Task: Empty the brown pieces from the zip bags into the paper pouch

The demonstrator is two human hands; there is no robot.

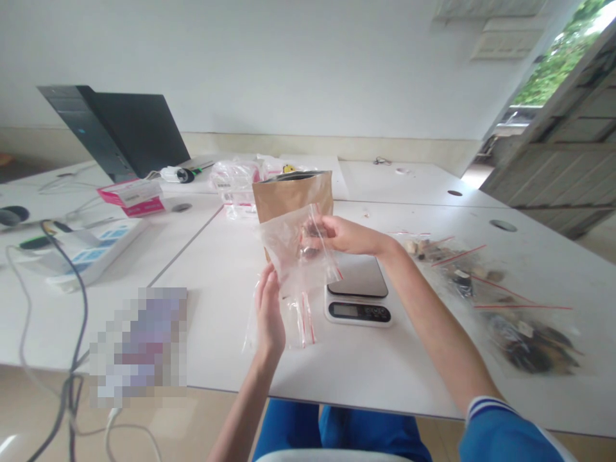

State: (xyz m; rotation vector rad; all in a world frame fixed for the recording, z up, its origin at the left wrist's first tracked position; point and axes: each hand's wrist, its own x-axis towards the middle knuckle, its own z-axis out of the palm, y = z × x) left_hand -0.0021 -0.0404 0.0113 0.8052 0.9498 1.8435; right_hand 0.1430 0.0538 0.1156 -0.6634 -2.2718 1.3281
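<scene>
A clear zip bag (293, 247) with a red seal strip is held up over the white table (216, 269), with a few dark bits inside it. My right hand (339, 234) pinches its upper right edge, fingers closed on the plastic. My left hand (269, 314) holds the bag's lower left side, fingers straight along it. More empty zip bags (301, 321) lie flat under my left hand. Just to the right sits a small digital kitchen scale (359, 292). A brown paper pouch (293, 192) stands open behind the bag.
Several filled zip bags (495, 301) with dark contents lie at the right. A pile of plastic bags (235, 179), a pink box (132, 197), a dark computer case (115, 128) and cables (72, 308) are at the left and back. A blurred patch (139, 346) covers something near the front edge.
</scene>
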